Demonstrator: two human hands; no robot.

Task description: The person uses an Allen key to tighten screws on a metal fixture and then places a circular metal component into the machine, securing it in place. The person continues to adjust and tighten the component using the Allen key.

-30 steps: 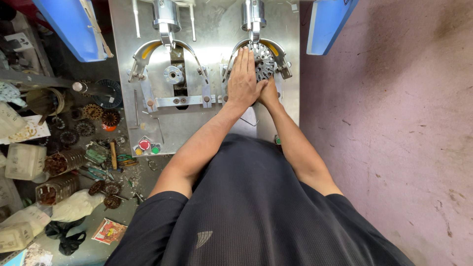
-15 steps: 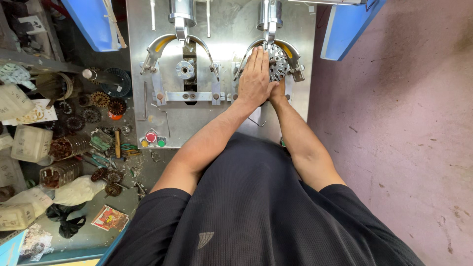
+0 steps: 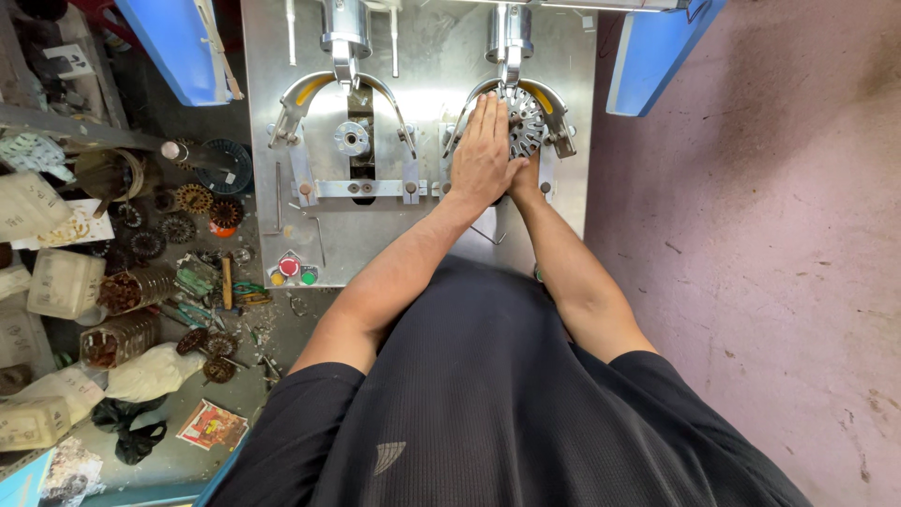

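My left hand (image 3: 482, 155) lies flat, fingers straight and together, pressed on the left side of the toothed metal core (image 3: 526, 122) seated in the right fixture (image 3: 560, 117) of the steel plate (image 3: 427, 239). My right hand (image 3: 526, 178) sits just below the core, mostly hidden under the left; its grip I cannot tell. The left fixture (image 3: 352, 138) stands beside. Wound cores (image 3: 197, 199) litter the bench at left.
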